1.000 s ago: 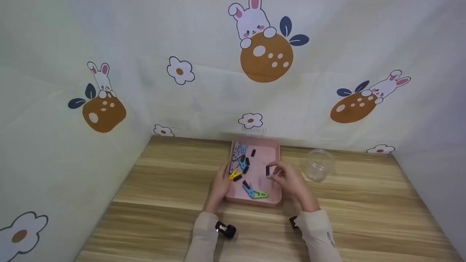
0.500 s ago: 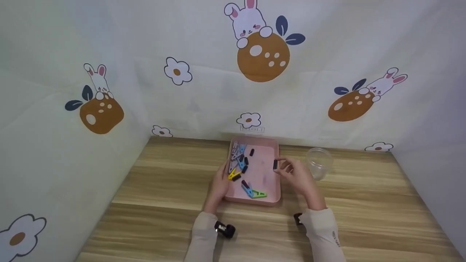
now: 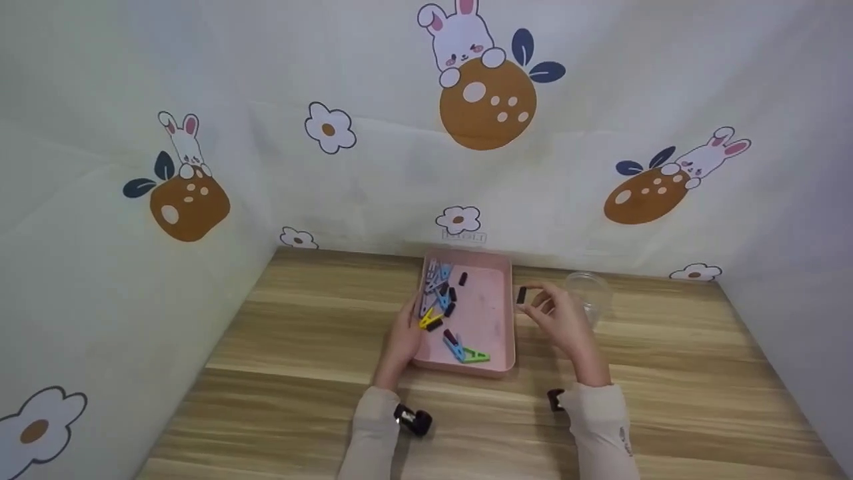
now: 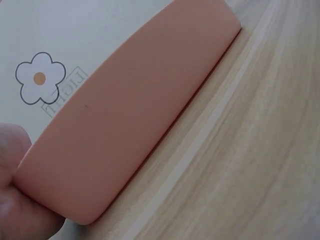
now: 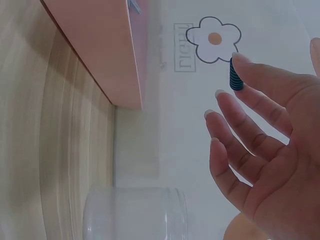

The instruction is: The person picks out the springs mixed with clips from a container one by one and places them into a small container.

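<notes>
A small black ribbed cylinder (image 3: 522,295) is pinched between the thumb and index fingertip of my right hand (image 3: 563,320), in the air just past the tray's right wall. In the right wrist view the cylinder (image 5: 236,75) shows rings along its length, and the other fingers are spread apart. My left hand (image 3: 403,337) grips the left side of the pink tray (image 3: 496,320); the left wrist view shows the tray's outer wall (image 4: 125,110) against the hand. Clothespins lie in the tray: a yellow one (image 3: 430,319), a green one (image 3: 475,355), and several blue and grey.
Several more black cylinders, one of them (image 3: 463,279) apart from the rest, lie in the tray. A clear plastic jar (image 3: 590,290) stands right of the tray, partly behind my right hand. The wooden table (image 3: 300,320) meets printed cloth walls (image 3: 373,180) at its back and sides.
My right hand has carried the black cylinder rightward, from over the tray to beyond its right wall and closer to the jar. The left hand stays on the tray.
</notes>
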The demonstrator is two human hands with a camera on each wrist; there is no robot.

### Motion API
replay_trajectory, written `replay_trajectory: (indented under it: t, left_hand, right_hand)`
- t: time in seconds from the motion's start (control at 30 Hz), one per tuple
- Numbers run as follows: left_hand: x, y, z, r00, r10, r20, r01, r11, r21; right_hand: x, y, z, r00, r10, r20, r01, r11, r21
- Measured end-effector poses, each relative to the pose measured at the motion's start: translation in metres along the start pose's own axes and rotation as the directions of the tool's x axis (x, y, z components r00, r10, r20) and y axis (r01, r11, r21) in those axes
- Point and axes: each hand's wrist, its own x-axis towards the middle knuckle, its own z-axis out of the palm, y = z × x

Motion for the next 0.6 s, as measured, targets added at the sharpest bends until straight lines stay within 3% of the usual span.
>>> replay_trajectory:
  t: [0.6]
  left_hand:
    - [-0.001,0.001,-0.001,0.999,-0.032,-0.004,0.032,0.999,0.033]
  right_hand:
    - [-0.003,0.011,-0.018,0.993,0.081,-0.088,-0.083,0.996,-0.017]
